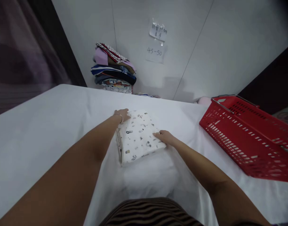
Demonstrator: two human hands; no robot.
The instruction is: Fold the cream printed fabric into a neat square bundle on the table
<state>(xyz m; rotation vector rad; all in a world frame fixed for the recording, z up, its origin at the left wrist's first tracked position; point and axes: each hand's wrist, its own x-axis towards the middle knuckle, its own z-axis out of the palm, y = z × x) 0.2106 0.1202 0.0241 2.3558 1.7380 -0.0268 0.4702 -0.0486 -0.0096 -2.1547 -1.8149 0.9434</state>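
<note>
A folded cloth (139,136) lay near the middle of the table (40,125), with a basket (249,135) off to its right.

The left hand (122,115) rested on the cloth's far left corner and the right hand (164,137) on its right edge. The basket sat tilted at the table's right edge, well apart from the cloth. Behind the table's far edge, left of centre, a stack of folded fabrics (114,69) stood against the wall, with paper notes (157,42) stuck on the wall to its right.

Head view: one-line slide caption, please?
Both hands, left and right, rest on a folded white patterned cloth beside a red plastic basket.
</note>
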